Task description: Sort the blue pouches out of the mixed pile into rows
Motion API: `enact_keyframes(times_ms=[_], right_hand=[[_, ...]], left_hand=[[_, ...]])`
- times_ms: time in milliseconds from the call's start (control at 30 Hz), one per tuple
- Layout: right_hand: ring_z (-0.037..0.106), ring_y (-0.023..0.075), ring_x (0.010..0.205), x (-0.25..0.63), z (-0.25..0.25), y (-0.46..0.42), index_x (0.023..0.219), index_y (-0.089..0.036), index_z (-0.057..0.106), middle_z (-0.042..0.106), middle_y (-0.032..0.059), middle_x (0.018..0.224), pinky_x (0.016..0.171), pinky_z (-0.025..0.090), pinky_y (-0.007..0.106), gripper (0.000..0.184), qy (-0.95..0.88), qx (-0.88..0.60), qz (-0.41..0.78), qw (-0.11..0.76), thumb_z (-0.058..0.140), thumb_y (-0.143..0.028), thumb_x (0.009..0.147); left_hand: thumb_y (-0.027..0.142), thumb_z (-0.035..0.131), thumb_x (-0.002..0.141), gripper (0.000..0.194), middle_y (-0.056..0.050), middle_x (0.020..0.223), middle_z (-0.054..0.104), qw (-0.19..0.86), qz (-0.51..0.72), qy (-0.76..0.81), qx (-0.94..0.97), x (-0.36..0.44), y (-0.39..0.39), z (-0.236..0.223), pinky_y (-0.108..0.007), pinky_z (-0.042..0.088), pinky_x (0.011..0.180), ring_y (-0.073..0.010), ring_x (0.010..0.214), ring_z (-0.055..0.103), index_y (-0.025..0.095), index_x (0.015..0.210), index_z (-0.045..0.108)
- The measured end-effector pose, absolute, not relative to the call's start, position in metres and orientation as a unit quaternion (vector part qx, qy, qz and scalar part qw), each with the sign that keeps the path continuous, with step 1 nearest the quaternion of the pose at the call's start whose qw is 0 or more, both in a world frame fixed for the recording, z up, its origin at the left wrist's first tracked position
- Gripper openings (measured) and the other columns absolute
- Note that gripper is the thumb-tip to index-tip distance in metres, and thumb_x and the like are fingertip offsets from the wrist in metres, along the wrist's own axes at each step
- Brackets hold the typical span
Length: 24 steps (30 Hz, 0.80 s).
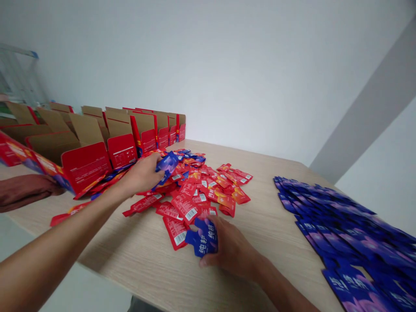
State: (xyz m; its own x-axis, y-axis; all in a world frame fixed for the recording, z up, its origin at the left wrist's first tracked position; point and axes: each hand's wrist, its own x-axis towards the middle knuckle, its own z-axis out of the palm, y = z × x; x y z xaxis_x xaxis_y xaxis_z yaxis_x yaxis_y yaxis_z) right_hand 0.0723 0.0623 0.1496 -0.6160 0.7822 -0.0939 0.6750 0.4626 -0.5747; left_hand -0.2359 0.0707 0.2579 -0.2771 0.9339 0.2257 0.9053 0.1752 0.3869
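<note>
My left hand is closed on a blue sachet over the far side of a mixed heap. Red sachets, several with white barcode labels, make up most of that heap, with blue ones among them. Closer to the table's front edge, my right hand grips blue sachets with white lettering, fanned so that two show. These are just in front of the heap's nearest red sachets. Part of the left hand's fingers is hidden behind the sachet it holds.
Open red cardboard boxes stand in rows at the left, flaps up. Many blue sachets lie in overlapping rows along the right. A brownish-red cloth-like thing is at the far left. The pale wooden table meets a white wall.
</note>
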Motion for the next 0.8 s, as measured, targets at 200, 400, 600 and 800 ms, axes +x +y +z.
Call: enact_keyframes(times_ms=[200, 400, 600, 800], right_hand=[[0.053, 0.0394, 0.146, 0.076, 0.143, 0.059, 0.162, -0.014, 0.049, 0.055, 0.0212, 0.161, 0.124, 0.037, 0.049, 0.122, -0.860, -0.415, 0.285, 0.077, 0.106, -0.048, 0.060], [0.056, 0.0383, 0.141, 0.076, 0.137, 0.060, 0.152, -0.019, 0.061, 0.062, 0.0164, 0.155, 0.121, 0.039, 0.047, 0.111, -0.851, -0.418, 0.296, 0.116, 0.108, -0.046, 0.055], [0.061, 0.0364, 0.133, 0.075, 0.135, 0.062, 0.141, -0.020, 0.068, 0.068, 0.0143, 0.146, 0.119, 0.042, 0.047, 0.106, -0.848, -0.417, 0.304, 0.121, 0.110, -0.049, 0.049], [0.061, 0.0373, 0.131, 0.072, 0.139, 0.065, 0.143, -0.019, 0.066, 0.068, 0.0144, 0.143, 0.118, 0.042, 0.051, 0.107, -0.853, -0.421, 0.296, 0.090, 0.109, -0.052, 0.051]], left_hand=[[0.041, 0.071, 0.103, 0.042, -0.012, 0.137, 0.070, -0.044, 0.082, 0.771, 0.630, -0.189, 0.155, 0.234, -0.053, 0.060, 0.101, -0.0289, 0.118, 0.071, 0.019, 0.138, 0.065], [0.038, 0.074, 0.102, 0.039, -0.011, 0.138, 0.069, -0.012, -0.076, 0.734, 0.675, -0.176, 0.213, 0.210, -0.050, 0.062, 0.098, -0.0284, 0.118, 0.071, 0.020, 0.136, 0.067], [0.040, 0.073, 0.102, 0.038, -0.011, 0.138, 0.069, 0.013, -0.171, 0.683, 0.709, -0.181, 0.244, 0.209, -0.050, 0.062, 0.099, -0.0282, 0.118, 0.071, 0.020, 0.134, 0.068], [0.039, 0.074, 0.101, 0.038, -0.010, 0.137, 0.070, 0.046, -0.214, 0.656, 0.722, -0.175, 0.271, 0.202, -0.049, 0.063, 0.097, -0.0286, 0.116, 0.071, 0.019, 0.133, 0.068]])
